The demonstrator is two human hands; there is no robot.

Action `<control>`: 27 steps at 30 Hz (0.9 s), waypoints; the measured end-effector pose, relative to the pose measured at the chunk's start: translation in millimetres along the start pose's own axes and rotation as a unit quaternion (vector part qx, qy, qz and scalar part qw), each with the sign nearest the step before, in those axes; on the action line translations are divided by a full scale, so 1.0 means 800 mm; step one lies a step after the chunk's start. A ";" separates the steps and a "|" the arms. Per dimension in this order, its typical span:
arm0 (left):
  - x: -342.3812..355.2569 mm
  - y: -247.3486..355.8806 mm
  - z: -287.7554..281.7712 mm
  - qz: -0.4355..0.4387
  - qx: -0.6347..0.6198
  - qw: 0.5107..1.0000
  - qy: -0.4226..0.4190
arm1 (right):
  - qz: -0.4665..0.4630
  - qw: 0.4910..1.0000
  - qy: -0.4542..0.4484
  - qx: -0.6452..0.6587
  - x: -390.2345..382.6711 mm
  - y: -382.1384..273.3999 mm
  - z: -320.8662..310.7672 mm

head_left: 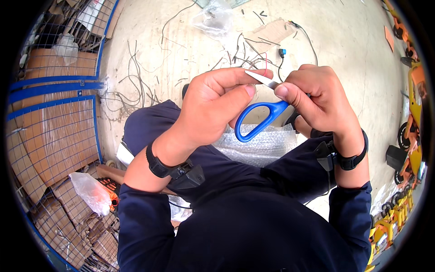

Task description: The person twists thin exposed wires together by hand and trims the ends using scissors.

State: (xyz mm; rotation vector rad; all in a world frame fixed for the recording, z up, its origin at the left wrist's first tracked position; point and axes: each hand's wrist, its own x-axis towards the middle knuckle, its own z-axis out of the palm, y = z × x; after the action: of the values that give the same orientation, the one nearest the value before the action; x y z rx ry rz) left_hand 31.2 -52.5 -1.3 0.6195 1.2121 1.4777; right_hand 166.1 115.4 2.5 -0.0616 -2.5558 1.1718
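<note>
My right hand (317,93) grips a pair of scissors (262,119) with a blue handle, its fingers wrapped round the blade end. The pale blade points left, across the index fingertip of my left hand (213,102). The blue finger loop hangs below, between both hands. My left fingers are curled, with the thumb near the blade; what they hold is hidden. A thin red wire (266,61) shows just above the left index fingertip. Behind my right hand, a dark cable runs up to a small blue-and-black connector (282,52).
Loose dark wire scraps (136,77) litter the floor ahead. Clear plastic (213,18) and a cardboard piece (274,34) lie farther off. Bubble wrap (258,145) is between my legs. At left stands a blue mesh cage (97,131) holding cardboard; yellow-and-orange wheeled items (414,99) line the right.
</note>
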 end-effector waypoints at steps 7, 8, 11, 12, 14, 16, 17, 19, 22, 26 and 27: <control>-0.001 -0.006 -0.001 0.028 0.023 0.999 0.038 | 0.105 0.994 0.006 0.017 -0.001 0.009 -0.012; -0.003 0.000 -0.002 0.034 0.024 0.999 0.031 | 0.155 0.987 0.022 0.031 -0.005 0.013 -0.021; -0.008 0.003 -0.007 0.069 0.013 0.997 0.041 | 0.218 0.972 0.085 0.031 -0.007 0.036 -0.044; -0.008 0.004 -0.006 0.071 0.007 0.997 0.041 | 0.259 0.962 0.083 0.025 -0.007 0.047 -0.049; -0.006 0.005 -0.004 0.067 0.006 0.997 0.043 | 0.304 0.950 0.075 0.009 -0.005 0.083 -0.047; -0.005 0.005 -0.003 0.057 0.014 0.997 0.044 | 0.313 0.947 0.066 -0.014 -0.009 0.132 -0.024; -0.005 0.004 -0.003 0.066 0.026 0.997 0.041 | 0.323 0.945 0.024 -0.048 -0.008 0.152 -0.012; -0.002 0.005 -0.003 0.081 0.045 0.995 0.036 | 0.307 0.940 -0.045 -0.144 -0.025 0.216 0.013; 0.000 0.006 0.002 0.085 0.055 0.994 0.049 | 0.387 0.879 -0.183 -0.211 -0.068 0.313 0.064; 0.011 -0.004 -0.005 0.095 0.072 0.991 0.067 | 0.466 0.826 -0.224 -0.223 -0.144 0.419 0.146; 0.013 -0.006 -0.008 0.095 0.080 0.990 0.073 | 0.500 0.813 -0.214 -0.210 -0.156 0.429 0.167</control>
State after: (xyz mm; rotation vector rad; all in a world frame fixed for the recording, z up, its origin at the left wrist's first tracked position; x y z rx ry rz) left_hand 24.6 -45.4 -10.4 0.7632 1.4279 1.6170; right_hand 209.5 223.2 -368.5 -1.5755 -3.2106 0.8899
